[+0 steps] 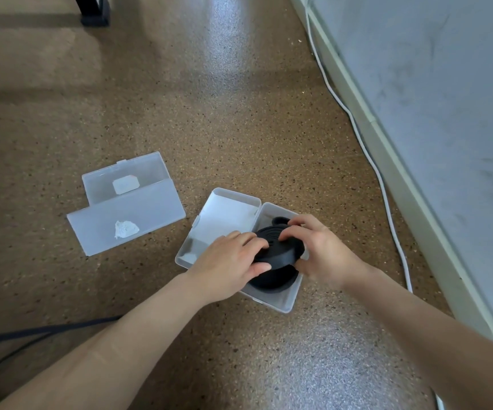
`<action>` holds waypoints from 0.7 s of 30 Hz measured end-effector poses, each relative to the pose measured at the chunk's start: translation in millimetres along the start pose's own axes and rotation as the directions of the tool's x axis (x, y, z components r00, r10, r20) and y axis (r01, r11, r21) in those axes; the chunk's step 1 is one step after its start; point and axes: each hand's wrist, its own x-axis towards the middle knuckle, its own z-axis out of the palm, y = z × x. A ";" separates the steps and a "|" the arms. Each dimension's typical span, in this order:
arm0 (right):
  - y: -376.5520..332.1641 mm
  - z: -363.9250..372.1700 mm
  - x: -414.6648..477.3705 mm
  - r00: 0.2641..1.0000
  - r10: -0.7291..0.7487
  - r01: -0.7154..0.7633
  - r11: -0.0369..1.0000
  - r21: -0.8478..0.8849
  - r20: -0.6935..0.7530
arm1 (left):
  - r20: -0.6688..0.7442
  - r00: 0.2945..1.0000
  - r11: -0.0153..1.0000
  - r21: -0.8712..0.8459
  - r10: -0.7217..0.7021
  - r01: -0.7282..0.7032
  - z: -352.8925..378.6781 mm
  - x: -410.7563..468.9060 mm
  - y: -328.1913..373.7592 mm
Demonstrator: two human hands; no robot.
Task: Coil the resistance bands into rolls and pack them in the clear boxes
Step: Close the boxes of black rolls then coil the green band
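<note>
Seen from the head camera looking down: a glossy, brown speckled floor [180, 128] carries two shallow, rectangular boxes of clear, frosted plastic, both lying open with their hinged lids flat. The left box [150, 214] sits near the floor's middle and holds two white scraps, one in each half. The right box [272, 303] lies closer to the floor's right edge, where a grey scuffed wall [446, 113] meets a pale skirting board, and a thin white cable [387, 202] runs along it. Over the right box's tray, two bare hands hold one black rubber band roll [272, 250], a flat disc of tight rings. The left hand [230, 261] curls its fingers over the roll's left rim, thumb beneath; the right hand [319, 250] presses bent fingertips on top, thumb at the side. More black band lies under the roll in the tray; how many pieces is unclear. A dark strap or cable [32, 332] crosses the floor's lower left corner — which it is cannot be told.
</note>
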 end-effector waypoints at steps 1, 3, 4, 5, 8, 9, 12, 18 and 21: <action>-2.1 -0.1 0.6 1.000 -0.022 0.022 1.000 -0.016 -0.022 | 0.007 1.000 0.998 -0.058 -0.016 0.017 -1.9 -0.5 -1.3; -7.7 -3.1 4.5 0.996 -0.074 0.071 0.995 -0.071 -0.046 | 0.003 0.999 0.982 -0.180 -0.051 0.051 -5.0 -1.9 -3.1; -10.7 -5.7 7.8 0.994 -0.098 0.093 0.991 -0.100 -0.047 | -0.001 0.996 0.962 -0.259 -0.089 0.085 -5.9 -2.1 -4.1; -13.0 -9.2 11.5 0.992 -0.118 0.111 0.986 -0.124 -0.047 | -0.001 0.990 0.924 -0.359 -0.143 0.133 -7.5 -2.3 -4.6; -16.4 -19.9 19.3 0.991 -0.107 0.098 0.989 -0.115 -0.080 | 0.002 0.953 0.674 -0.707 -0.304 0.217 -11.8 -1.4 -4.6; -16.7 -21.8 19.0 0.991 -0.073 0.065 0.996 -0.068 -0.108 | 0.009 0.937 0.584 -0.780 -0.349 0.225 -13.2 -1.4 -4.1; -17.6 -28.7 13.6 0.977 0.110 -0.080 0.983 0.164 -0.185 | 0.019 0.901 0.398 -0.893 -0.433 0.210 -19.2 -1.8 0.8; -32.6 -49.5 7.7 0.932 0.346 -0.131 0.604 0.786 -0.110 | 0.085 0.915 0.367 -0.898 -0.394 0.242 -24.8 1.9 18.5; -45.8 -53.2 6.8 0.936 0.351 -0.110 0.357 0.928 -0.024 | 0.143 0.941 0.300 -0.923 -0.307 0.239 -25.2 1.1 29.9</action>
